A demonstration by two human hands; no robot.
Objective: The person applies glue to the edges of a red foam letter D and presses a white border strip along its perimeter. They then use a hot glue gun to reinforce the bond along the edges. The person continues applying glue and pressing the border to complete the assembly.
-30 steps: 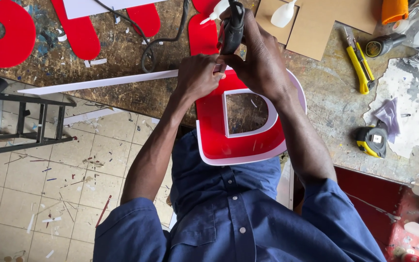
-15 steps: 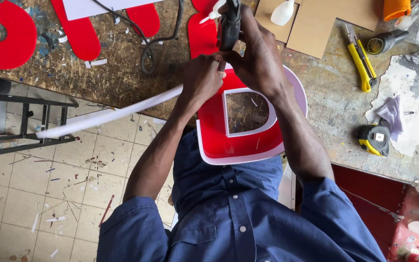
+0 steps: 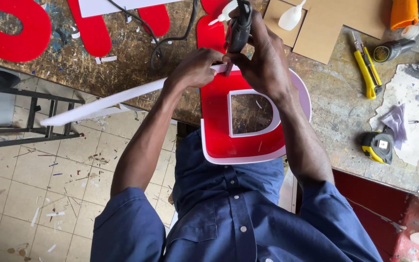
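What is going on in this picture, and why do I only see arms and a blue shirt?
The camera sits on a person's head and looks straight down, so you see their own shirt and two bare arms.

The left hand holds a long white strip that sticks out past the edge of the bench. The right hand grips a black tool with a cord, its tip pointing down where the strip meets a big red letter. That letter has a white rim and a hole in the middle.

More red letters lie on the bench too, plus a yellow knife, a tape measure, cardboard and a small white bottle. Below is a tiled floor with scraps.
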